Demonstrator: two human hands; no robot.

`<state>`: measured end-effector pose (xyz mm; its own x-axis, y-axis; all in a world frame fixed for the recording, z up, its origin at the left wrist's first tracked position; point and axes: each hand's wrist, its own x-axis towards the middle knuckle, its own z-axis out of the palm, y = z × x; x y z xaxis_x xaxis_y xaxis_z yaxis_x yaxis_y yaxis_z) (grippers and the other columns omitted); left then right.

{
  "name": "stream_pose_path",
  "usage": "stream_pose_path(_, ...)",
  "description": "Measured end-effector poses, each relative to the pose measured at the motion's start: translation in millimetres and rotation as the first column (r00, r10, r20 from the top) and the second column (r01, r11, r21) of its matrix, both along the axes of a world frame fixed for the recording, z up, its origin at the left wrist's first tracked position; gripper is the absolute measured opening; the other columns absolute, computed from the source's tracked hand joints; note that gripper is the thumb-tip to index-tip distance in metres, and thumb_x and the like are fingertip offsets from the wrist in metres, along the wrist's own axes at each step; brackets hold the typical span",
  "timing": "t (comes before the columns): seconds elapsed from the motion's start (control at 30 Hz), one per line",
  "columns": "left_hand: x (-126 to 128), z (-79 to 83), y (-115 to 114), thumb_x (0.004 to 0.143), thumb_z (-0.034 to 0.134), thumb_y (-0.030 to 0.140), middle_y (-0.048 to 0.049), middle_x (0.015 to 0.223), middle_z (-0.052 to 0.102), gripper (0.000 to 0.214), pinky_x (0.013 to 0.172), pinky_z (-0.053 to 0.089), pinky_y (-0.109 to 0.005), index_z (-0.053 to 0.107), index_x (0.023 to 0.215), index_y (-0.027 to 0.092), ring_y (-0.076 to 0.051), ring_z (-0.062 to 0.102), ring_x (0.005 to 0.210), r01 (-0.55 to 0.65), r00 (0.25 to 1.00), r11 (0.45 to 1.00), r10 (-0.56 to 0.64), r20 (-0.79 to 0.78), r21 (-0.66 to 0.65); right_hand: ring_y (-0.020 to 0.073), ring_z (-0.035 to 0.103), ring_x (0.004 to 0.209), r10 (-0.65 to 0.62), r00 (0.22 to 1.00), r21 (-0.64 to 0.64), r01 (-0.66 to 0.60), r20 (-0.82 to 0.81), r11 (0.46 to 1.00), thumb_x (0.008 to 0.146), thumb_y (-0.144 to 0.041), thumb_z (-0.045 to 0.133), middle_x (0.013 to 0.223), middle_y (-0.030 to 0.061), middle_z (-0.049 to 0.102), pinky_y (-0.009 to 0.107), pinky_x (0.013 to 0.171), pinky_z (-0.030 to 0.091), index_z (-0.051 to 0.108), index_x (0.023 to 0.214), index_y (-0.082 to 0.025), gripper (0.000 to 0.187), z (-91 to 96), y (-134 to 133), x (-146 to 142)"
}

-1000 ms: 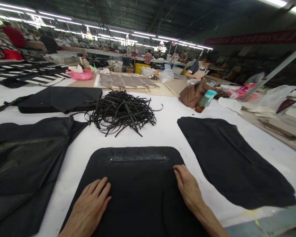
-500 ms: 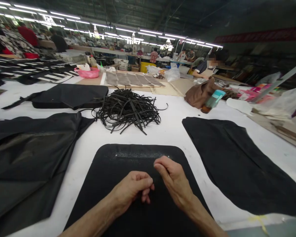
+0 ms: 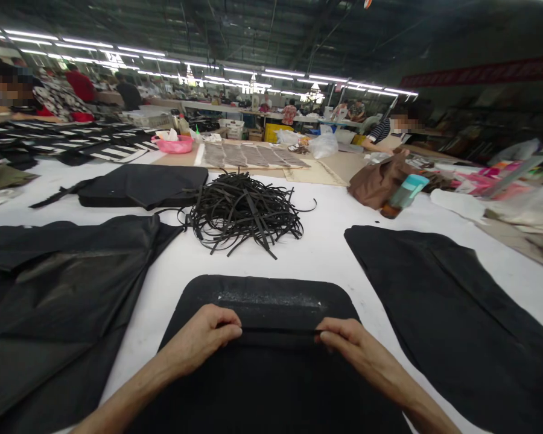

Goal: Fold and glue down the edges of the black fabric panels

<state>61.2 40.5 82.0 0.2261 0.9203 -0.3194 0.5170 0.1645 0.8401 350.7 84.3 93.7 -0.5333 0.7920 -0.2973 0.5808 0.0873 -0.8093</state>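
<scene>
My left hand (image 3: 212,330) and my right hand (image 3: 344,334) each pinch one end of a thin black strip (image 3: 278,330), pulled straight between them. Beneath the strip lies a black panel (image 3: 262,386) with rounded far corners, close in front of me. Across the panel's far end runs a pale, shiny streak (image 3: 271,299) with a small white spot near either end. Beyond the panel, a tangled heap of black strips (image 3: 248,211) rests on the white table (image 3: 321,253).
Black sheets lie at left (image 3: 58,301) and right (image 3: 452,301). Behind the left sheet is a stack of black pieces (image 3: 145,185). A bottle with a turquoise top (image 3: 405,196) leans by a brown bag (image 3: 371,181). A pink basket (image 3: 174,144) stands farther back; co-workers sit beyond.
My hands have moved apart sideways, from close together to wide, and a thin black strip now shows stretched between them. The whole view has shifted slightly.
</scene>
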Motion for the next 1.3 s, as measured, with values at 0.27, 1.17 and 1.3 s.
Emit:
stream_pose_path(0.27,-37,-6.3,22,0.069,0.051,0.029,0.0028,0.056,0.053,0.017,0.051,0.034,-0.021,0.061,0.069,0.015,-0.011,0.046,0.052,-0.272,0.959,0.962,0.271,0.080,0.008,0.0084,0.033,0.048,-0.350,0.919,-0.184,0.317,-0.184,0.930,0.072,-0.049,0.058,0.062,-0.0007,0.053,0.024,0.046,0.022,0.059,0.073,-0.017,0.033,-34.3,43,17)
stream_pose_path(1.17,-45,-63.4,54,0.070,0.050,0.019,0.0061,0.045,0.047,0.008,0.036,0.030,-0.018,0.053,0.064,0.017,-0.009,0.044,0.033,-0.463,0.869,0.886,0.452,-0.203,-0.010,0.0126,0.039,0.048,-0.424,0.895,0.017,0.426,0.137,0.905,0.072,-0.054,0.051,0.054,-0.0021,0.046,0.026,0.046,0.026,0.058,0.067,-0.019,0.036,-88.1,77,28)
stream_pose_path(1.3,-44,-63.2,55,0.072,0.049,0.020,0.0064,0.044,0.046,0.008,0.034,0.030,-0.018,0.051,0.065,0.017,-0.009,0.045,0.033,-0.474,0.866,0.880,0.457,-0.202,-0.041,0.0135,0.039,0.049,-0.439,0.883,0.034,0.440,0.163,0.897,0.072,-0.054,0.050,0.053,-0.0017,0.047,0.027,0.047,0.027,0.059,0.066,-0.019,0.036,-89.2,78,28)
